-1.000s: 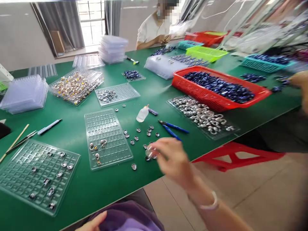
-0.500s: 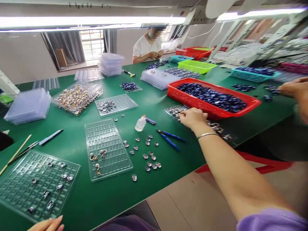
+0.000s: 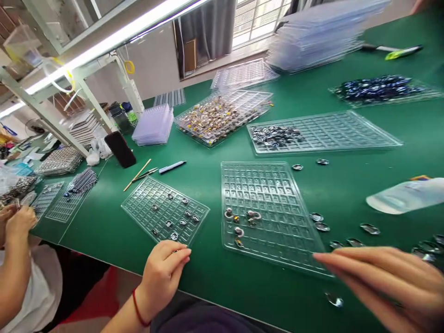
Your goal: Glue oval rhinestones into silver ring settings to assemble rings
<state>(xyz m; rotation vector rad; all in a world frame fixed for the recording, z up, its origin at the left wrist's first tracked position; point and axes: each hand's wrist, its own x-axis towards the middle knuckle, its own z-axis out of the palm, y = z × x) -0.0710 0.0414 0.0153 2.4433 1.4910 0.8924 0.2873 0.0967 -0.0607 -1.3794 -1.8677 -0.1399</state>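
My left hand (image 3: 163,268), wearing a red cord bracelet, is closed in a pinch at the near edge of a clear grid tray (image 3: 145,203). Whatever sits between those fingertips is too small to name. Scattered over this tray are several shiny dark oval pieces (image 3: 182,222). At right, my right hand (image 3: 388,282) reaches over the near corner of a second clear tray (image 3: 270,185), thumb and fingers pressed together; what they hold, if anything, is hidden. That tray carries a few small ornaments (image 3: 238,232). Loose oval pieces (image 3: 333,299) lie beside my right hand.
A translucent bottle (image 3: 405,196) is at right. Farther back are a tray of silvery pieces (image 3: 333,134), a heap of gold-and-white ornaments (image 3: 215,115) and stacked clear trays (image 3: 312,37). Tweezers (image 3: 145,174), a pen (image 3: 172,167) and a phone (image 3: 120,149) lie left. A co-worker's hands (image 3: 21,217) are at far left.
The view has swung left and closer. My right hand has come back from the tray beside the red basket to the near tray. More of my left hand shows.
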